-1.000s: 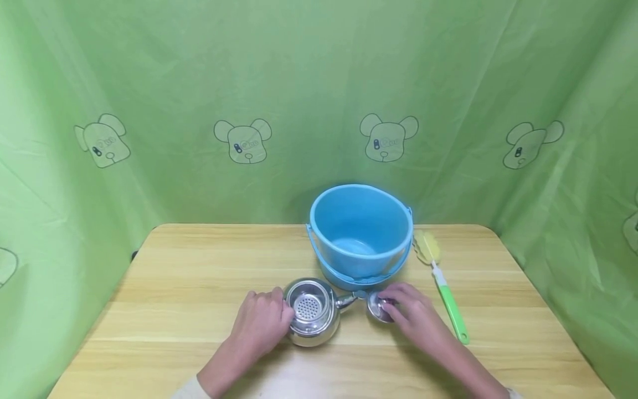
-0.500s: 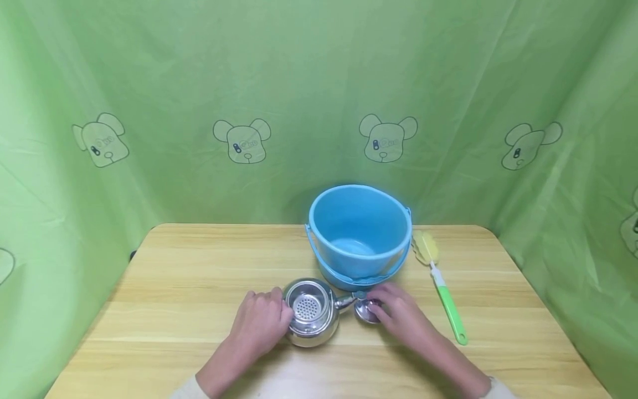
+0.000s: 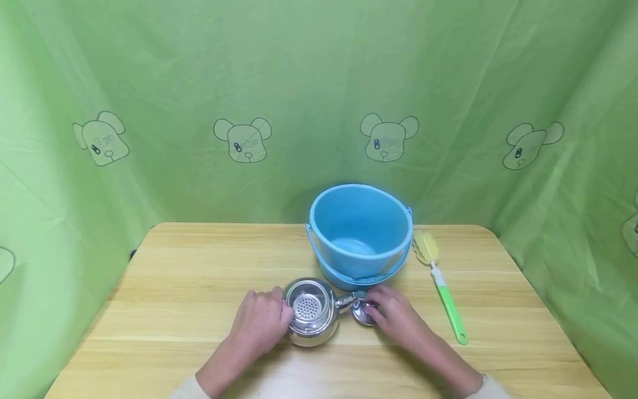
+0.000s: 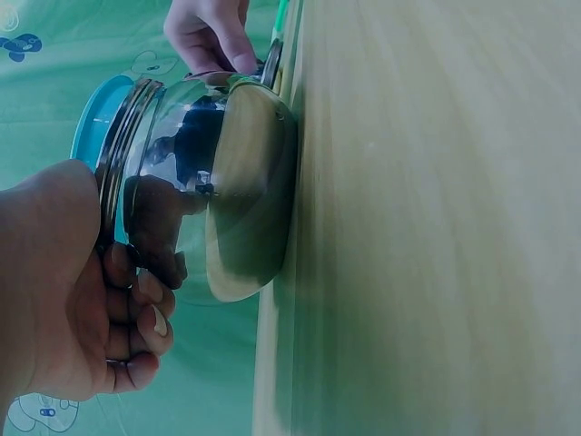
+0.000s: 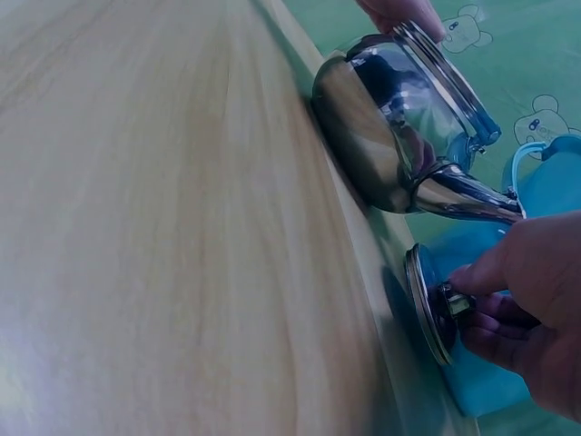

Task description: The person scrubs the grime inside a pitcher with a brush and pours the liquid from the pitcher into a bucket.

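Note:
A shiny steel teapot (image 3: pixel 315 336) stands uncovered on the table, its perforated strainer (image 3: pixel 306 306) showing in the mouth. My left hand (image 3: pixel 261 322) grips the teapot's handle, which the fingers mostly hide; in the left wrist view the fingers (image 4: pixel 145 318) curl round it. To the right, beside the spout (image 3: pixel 345 301), my right hand (image 3: pixel 399 318) pinches the knob (image 5: pixel 457 300) of the round steel lid (image 3: pixel 359 313). In the right wrist view the lid (image 5: pixel 425 304) is right at the tabletop, knob side toward the palm; whether it touches the wood I cannot tell.
Just behind the spout stands a blue bucket (image 3: pixel 356 266), its handle lowered to the front. A sponge brush (image 3: pixel 450 307) with a green grip lies right of my right hand. Green curtains (image 3: pixel 309 72) surround the wooden table (image 3: pixel 199 277).
My right hand has moved the lid leftward, close to the teapot's spout, with most of the shift in the first half second. The left hand and teapot have stayed put.

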`<state>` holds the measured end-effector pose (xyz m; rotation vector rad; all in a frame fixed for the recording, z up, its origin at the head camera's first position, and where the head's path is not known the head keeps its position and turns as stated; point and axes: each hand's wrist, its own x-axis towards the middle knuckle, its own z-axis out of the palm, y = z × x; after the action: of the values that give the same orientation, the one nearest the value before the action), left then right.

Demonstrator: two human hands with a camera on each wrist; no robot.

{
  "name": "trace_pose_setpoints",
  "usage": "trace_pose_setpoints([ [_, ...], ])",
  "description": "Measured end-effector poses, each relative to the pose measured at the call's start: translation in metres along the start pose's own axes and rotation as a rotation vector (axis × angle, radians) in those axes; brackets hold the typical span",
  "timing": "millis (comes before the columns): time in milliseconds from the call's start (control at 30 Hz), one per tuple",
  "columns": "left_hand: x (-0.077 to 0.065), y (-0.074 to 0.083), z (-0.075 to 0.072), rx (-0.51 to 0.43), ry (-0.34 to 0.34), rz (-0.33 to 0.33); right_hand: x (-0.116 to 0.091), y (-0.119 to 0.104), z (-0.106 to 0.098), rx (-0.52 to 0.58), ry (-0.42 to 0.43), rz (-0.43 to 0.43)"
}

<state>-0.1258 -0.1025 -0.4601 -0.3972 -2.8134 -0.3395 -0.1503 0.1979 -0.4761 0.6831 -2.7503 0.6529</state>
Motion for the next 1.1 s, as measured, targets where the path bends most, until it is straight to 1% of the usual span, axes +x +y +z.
trace_pose_setpoints([
  [367,-0.0001,0.0,-0.0006,0.003,-0.01,-0.007,0.0001,0.0009,0.0047,-0.019,-0.014,0.008],
  [667,0.0002,0.0007,-0.0008,-0.012,-0.035,-0.016,-0.0005,0.0023,0.0072,-0.035,-0.019,0.009],
  [900,-0.0001,0.0008,-0.0007,-0.02,-0.035,-0.018,-0.0016,0.0023,0.0073,-0.036,-0.033,0.019],
  [1100,0.0001,0.0005,-0.001,-0.002,-0.02,-0.004,-0.0019,0.0031,0.0089,-0.031,-0.03,0.022],
])
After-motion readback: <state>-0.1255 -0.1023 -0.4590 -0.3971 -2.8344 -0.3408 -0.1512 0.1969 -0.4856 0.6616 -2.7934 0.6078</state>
